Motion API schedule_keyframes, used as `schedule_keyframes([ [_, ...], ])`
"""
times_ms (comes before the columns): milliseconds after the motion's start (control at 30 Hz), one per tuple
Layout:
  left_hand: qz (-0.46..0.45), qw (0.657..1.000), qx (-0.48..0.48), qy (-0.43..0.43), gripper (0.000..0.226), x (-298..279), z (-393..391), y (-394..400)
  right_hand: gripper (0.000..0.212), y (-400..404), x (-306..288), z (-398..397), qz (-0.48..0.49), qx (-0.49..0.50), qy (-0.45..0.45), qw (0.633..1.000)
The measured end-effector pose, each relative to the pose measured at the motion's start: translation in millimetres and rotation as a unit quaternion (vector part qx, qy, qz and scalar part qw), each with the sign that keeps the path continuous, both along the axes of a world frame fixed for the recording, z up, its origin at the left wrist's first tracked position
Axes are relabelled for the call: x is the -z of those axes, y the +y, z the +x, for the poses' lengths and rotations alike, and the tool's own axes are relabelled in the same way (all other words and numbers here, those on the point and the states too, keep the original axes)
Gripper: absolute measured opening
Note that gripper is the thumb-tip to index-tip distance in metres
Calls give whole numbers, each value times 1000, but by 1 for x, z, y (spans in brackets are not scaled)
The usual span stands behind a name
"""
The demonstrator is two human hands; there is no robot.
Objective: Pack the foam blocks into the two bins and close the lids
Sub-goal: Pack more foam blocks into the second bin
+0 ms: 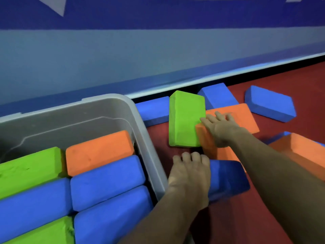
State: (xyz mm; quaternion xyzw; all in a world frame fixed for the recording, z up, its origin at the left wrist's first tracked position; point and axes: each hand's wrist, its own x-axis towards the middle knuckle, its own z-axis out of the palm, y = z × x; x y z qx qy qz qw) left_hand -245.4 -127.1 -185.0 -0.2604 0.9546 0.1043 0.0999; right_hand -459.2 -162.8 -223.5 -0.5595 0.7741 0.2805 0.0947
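You are in the middle of the packing step: one grey bin sits open at your left, already holding a layer of green, orange and blue blocks, while more blocks lie loose on the red floor to its right; the second bin and any lids are out of view. Your left hand lies over the near blue block just beside the bin's right wall, its fingers curled over the block's far edge, so it looks clasped on that block, though the thumb is hidden. That block lies flat with its long axis running left to right, its left end toward the bin. Your right hand rests spread and flat on the orange block beyond it, fingers extended and not yet closed around it; this block's long axis runs from near-left to far-right, and its near-left end touches the upright green block. The next move, as I judge it, calls for lifting the blue block over the bin's rim and turning it to line up with the rows already inside, which lie roughly left to right. For the orange block you would first need to wrap your fingers round an edge. Several blue blocks stay by the wall.
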Motion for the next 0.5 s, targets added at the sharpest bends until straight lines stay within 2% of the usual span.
schedule_keyframes([
  [167, 10, 999, 25, -18, 96, 5, 1, -6, 86, -11, -13, 4, 62, -61, 88, 992],
  [233, 7, 999, 37, -21, 85, 2, 3, -5, 85, -2, -24, 13, 72, -89, 80, 990],
  [300, 1, 999, 47, 18, 75, -10, 9, -3, 101, 17, -39, 21, 86, -86, 43, 992],
  [400, -14, 994, 45, 99, 73, -33, 27, -3, 95, 40, -92, 31, 20, -56, 0, 998],
  [500, -42, 984, -5, 173, 75, -81, 50, -18, 90, 54, -167, 43, -94, -75, 59, 991],
])
